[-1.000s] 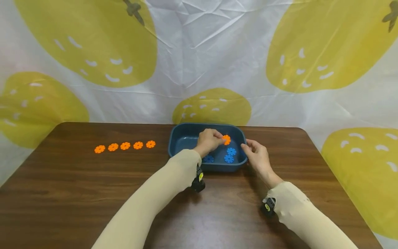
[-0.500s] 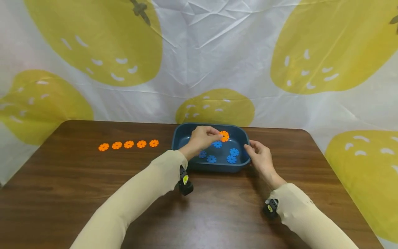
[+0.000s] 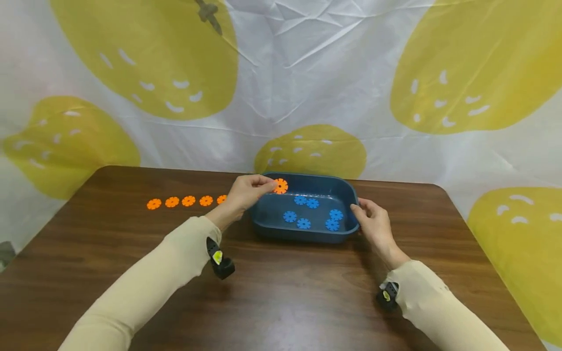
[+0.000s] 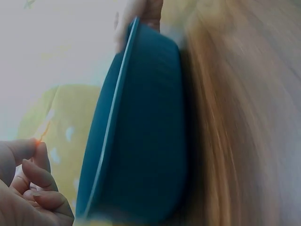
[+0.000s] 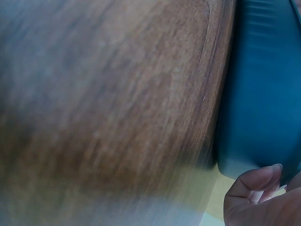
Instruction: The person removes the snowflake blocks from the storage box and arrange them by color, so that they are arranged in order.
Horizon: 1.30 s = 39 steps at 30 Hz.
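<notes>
My left hand [image 3: 246, 194] pinches an orange notched plastic disc [image 3: 281, 186] between thumb and fingertips, above the left end of a dark blue basin [image 3: 303, 235]. In the left wrist view that orange disc [image 4: 44, 133] appears edge-on. Several blue notched discs [image 3: 304, 223] lie flat on the basin floor, some touching each other. At the basin's right end my right hand [image 3: 375, 225] grips the rim, thumb on top and fingers at the outer side. The right wrist view has the right hand's curled fingers [image 5: 256, 183] against the basin wall.
A row of several orange discs [image 3: 189, 201] lies on the brown wooden table [image 3: 281, 292] left of the basin, the rightmost partly hidden by my left hand. Behind the table hangs a white cloth [image 3: 307, 87] with yellow fruit prints.
My left hand has moved left with the orange disc, from over the basin's right part to its left end. More blue discs show now. The right hand stays at the rim.
</notes>
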### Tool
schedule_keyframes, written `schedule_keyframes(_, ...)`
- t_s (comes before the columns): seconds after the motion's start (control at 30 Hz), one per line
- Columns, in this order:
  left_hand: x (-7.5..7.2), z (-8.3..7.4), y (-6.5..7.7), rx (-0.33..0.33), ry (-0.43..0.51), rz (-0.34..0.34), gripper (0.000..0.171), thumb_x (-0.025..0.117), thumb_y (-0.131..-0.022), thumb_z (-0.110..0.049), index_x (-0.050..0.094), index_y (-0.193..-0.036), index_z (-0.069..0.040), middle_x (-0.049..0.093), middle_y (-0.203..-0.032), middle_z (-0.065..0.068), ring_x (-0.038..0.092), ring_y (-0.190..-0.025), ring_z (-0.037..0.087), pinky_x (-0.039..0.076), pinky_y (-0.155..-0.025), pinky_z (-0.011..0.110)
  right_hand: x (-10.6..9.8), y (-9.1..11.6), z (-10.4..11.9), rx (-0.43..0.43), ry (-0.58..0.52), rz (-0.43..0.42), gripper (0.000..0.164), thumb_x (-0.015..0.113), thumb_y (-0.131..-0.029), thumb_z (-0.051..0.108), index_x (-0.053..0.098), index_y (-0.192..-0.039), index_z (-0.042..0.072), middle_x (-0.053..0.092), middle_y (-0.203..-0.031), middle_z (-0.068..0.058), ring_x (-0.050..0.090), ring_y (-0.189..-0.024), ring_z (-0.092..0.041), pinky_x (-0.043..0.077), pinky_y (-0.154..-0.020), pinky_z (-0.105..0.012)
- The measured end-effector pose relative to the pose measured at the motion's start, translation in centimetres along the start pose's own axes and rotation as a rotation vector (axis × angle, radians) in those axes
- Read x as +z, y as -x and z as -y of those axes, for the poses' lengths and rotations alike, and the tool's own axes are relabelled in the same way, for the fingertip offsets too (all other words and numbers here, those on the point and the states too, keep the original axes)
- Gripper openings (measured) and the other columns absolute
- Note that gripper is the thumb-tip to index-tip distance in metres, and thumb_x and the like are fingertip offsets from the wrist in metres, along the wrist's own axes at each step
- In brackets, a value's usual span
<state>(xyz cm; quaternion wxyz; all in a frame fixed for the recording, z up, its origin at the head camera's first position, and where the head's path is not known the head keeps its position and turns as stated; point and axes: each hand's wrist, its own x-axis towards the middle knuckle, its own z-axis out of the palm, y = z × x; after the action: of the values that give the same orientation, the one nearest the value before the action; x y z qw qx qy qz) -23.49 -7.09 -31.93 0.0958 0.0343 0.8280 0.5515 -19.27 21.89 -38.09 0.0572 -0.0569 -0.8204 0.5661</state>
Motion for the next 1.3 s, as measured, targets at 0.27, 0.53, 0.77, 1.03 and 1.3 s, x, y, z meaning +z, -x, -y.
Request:
schedule_keyframes(0.27, -5.4, 2.6, 1.1, -0.036, -0.039, -0.083, 0.036, 0.060, -0.092, -0.032, 0.064, -0.114, -0.003, 0.061, -0.119, 0.013, 0.050, -0.102, 0.021, 0.040, -0.084, 0.033, -0.3, 0.0, -0.1, -0.002, 0.005, -0.008, 0.039, 0.053, -0.096, 0.020, 0.053, -0.126, -0.006, 0.055, -0.071, -0.003, 0.048, -0.051, -0.003, 0.046, -0.048, -0.022)
schedule_keyframes(0.53, -12.3, 5.9, 2.5, -0.113, -0.129, -0.176, 0.052, 0.053, -0.093, -0.045, 0.058, -0.124, -0.003, 0.056, -0.126, 0.017, 0.048, -0.101, 0.022, 0.040, -0.081, 0.036, -0.4, -0.2, -0.1, -0.001, 0.005, -0.004, 0.040, 0.053, -0.096, 0.020, 0.052, -0.126, -0.006, 0.055, -0.072, -0.004, 0.047, -0.050, -0.003, 0.045, -0.048, -0.022)
schedule_keyframes(0.77, -16.6, 9.0, 2.9, -0.190, -0.128, -0.262, 0.060, 0.050, -0.094, -0.045, 0.051, -0.131, 0.002, 0.048, -0.135, 0.023, 0.043, -0.116, 0.030, 0.037, -0.089, 0.039, -0.8, 0.1, -0.1, 0.001, 0.022, -0.016, 0.040, 0.053, -0.096, 0.021, 0.053, -0.126, -0.007, 0.057, -0.072, -0.002, 0.048, -0.050, -0.002, 0.045, -0.048, -0.022)
schedule_keyframes(1.03, -20.3, 12.0, 3.5, -0.298, -0.084, -0.388, 0.031, 0.058, -0.090, -0.042, 0.065, -0.105, -0.016, 0.056, -0.117, 0.008, 0.045, -0.086, 0.013, 0.040, -0.069, 0.028, -1.1, 0.1, -0.1, -0.007, 0.025, -0.015, 0.040, 0.053, -0.096, 0.018, 0.052, -0.126, -0.008, 0.056, -0.072, -0.003, 0.048, -0.050, -0.003, 0.045, -0.047, -0.022)
schedule_keyframes(1.3, -21.5, 13.4, 3.9, -0.384, -0.138, -0.464, 0.049, 0.057, -0.090, -0.041, 0.062, -0.122, -0.005, 0.039, -0.143, 0.023, 0.041, -0.117, 0.027, 0.037, -0.080, 0.029, -1.3, 0.3, -0.2, 0.005, 0.043, -0.011, 0.042, 0.052, -0.097, 0.021, 0.050, -0.128, -0.007, 0.057, -0.073, -0.004, 0.049, -0.051, -0.003, 0.046, -0.048, -0.022)
